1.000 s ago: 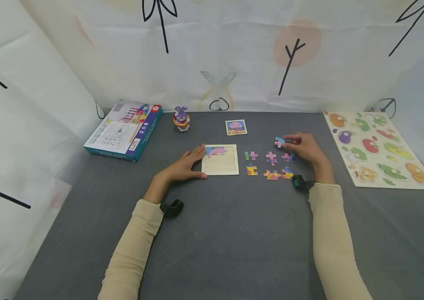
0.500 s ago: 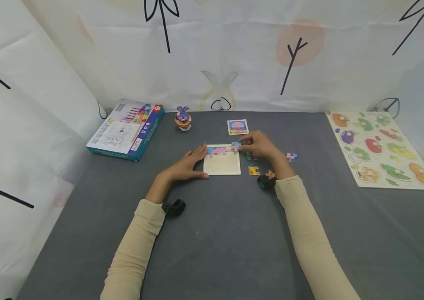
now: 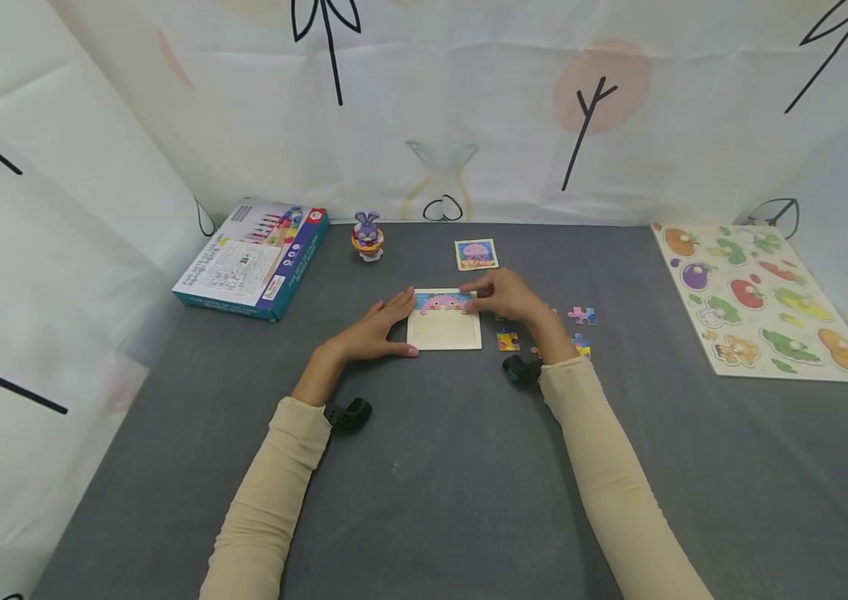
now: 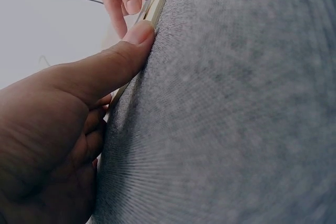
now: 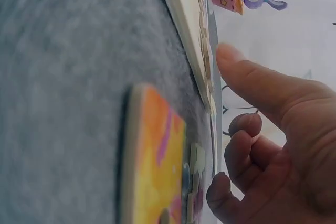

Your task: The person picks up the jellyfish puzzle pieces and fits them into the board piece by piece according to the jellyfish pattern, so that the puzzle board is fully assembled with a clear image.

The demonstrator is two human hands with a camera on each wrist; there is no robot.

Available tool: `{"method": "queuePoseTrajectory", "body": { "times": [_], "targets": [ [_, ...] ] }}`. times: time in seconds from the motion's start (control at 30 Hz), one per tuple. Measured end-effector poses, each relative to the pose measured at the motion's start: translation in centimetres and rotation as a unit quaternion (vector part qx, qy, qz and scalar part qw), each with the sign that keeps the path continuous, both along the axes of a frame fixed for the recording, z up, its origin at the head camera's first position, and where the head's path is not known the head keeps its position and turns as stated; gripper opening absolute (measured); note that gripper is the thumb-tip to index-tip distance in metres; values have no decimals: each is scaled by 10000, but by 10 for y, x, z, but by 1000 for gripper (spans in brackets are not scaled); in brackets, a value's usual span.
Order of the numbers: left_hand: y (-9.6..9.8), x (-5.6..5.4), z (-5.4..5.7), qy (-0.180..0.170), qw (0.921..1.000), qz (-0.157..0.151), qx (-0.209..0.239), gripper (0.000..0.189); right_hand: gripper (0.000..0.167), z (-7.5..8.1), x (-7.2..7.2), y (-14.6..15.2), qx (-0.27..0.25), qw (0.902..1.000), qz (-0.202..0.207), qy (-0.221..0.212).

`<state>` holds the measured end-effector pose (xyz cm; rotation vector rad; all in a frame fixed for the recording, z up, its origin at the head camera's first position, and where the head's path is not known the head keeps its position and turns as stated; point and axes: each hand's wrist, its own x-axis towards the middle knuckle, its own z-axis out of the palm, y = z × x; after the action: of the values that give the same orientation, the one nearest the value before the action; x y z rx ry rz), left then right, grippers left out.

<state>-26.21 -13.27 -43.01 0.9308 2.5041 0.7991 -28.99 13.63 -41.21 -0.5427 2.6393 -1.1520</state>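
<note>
A shallow pale wooden puzzle tray [image 3: 444,335] lies mid-table, with fitted jigsaw pieces [image 3: 441,303] along its far side forming a pink figure on blue. My left hand [image 3: 371,333] holds the tray's left side, thumb at the near corner and fingertips at the far one. In the left wrist view, the thumb presses on the tray's edge. Over the far right corner, my right hand [image 3: 508,297] has thumb and forefinger apart at the pieces. The right wrist view shows its thumb at the tray's surface and the other fingers bent loosely, holding nothing visible.
Loose jigsaw pieces [image 3: 583,316] lie right of the tray, some hidden beneath the right forearm. A small picture card [image 3: 476,254] is behind. A rabbit figurine [image 3: 367,237] and a box [image 3: 251,258] stand back left; a vegetable puzzle board [image 3: 761,300] lies at right.
My right hand has carried a blue-and-pink jigsaw piece leftward from the loose group to the tray's far right corner. The piece now lies in the row and the fingers have parted. The left hand stayed.
</note>
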Motion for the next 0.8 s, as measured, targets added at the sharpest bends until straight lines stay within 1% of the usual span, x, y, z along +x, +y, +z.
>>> {"method": "queuePoseTrajectory", "body": {
  "times": [0.13, 0.37, 0.53, 0.8],
  "targets": [
    [0, 0, 0, 3, 10000, 4, -24, 91, 35, 0, 0, -3, 178, 9998, -35, -31],
    [-1, 1, 2, 22, 10000, -29, 27, 91, 36, 6, -1, -9, 797, 9968, -90, 33],
    [0, 1, 3, 31, 10000, 24, 5, 90, 37, 7, -2, -10, 801, 9968, -64, -39],
    [0, 3, 3, 28, 10000, 15, -16, 90, 35, 4, -2, -11, 852, 9959, -233, -170]
  ]
}}
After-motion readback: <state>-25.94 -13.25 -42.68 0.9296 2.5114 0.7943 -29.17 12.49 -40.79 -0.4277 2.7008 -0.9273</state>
